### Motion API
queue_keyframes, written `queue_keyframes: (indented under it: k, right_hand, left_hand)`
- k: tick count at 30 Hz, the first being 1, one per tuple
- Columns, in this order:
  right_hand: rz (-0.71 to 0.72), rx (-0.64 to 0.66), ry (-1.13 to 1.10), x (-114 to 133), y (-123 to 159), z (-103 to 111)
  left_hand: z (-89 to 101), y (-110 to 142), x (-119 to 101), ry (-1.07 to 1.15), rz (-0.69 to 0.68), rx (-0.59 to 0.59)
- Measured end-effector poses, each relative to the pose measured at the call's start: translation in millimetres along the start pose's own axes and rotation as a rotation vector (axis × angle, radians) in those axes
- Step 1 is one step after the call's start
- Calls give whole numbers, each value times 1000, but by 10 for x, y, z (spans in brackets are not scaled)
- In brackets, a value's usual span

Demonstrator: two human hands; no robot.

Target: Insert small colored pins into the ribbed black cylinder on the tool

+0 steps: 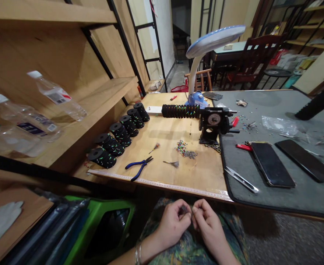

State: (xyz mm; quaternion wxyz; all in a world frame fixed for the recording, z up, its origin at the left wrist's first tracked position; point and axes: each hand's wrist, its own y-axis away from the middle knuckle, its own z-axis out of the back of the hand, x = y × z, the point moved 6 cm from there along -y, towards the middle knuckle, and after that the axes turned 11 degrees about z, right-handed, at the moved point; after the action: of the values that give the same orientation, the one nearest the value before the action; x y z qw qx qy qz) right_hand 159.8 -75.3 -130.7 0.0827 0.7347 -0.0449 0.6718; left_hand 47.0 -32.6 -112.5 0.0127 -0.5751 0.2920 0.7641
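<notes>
Both hands are in my lap below the table's front edge. My left hand (175,221) is curled, its fingertips pinched on something small and dark that I cannot make out. My right hand (207,221) is curled too, its fingertips almost meeting the left's; what it holds is too small to name. On the wooden table (206,173) above them lie a pile of small coloured beads (182,148), blue pliers (138,165) and a black winding machine (214,124) with a long black roll (180,110) flecked with colours.
A row of black spools (118,134) lines the table's left. Snips (241,179), two phones (272,164) and a red tool (243,147) lie on the grey mat (283,198). A desk lamp (206,48) stands behind. Water bottles (57,96) lie on the left shelf. A green stool (101,221) stands beside my knee.
</notes>
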Motion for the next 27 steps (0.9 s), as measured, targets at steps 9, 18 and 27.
queue_keyframes:
  k: [9,18,27]
  right_hand:
    - [107,121,257,110,2,22]
    - [345,92,557,318,46,37]
    - [347,45,558,281,43,137]
  left_hand:
    - [233,46,-174,-101,-137,-103]
    - [272,-43,-127,419,69,-22]
    - [593,-119,-112,564,41,-232]
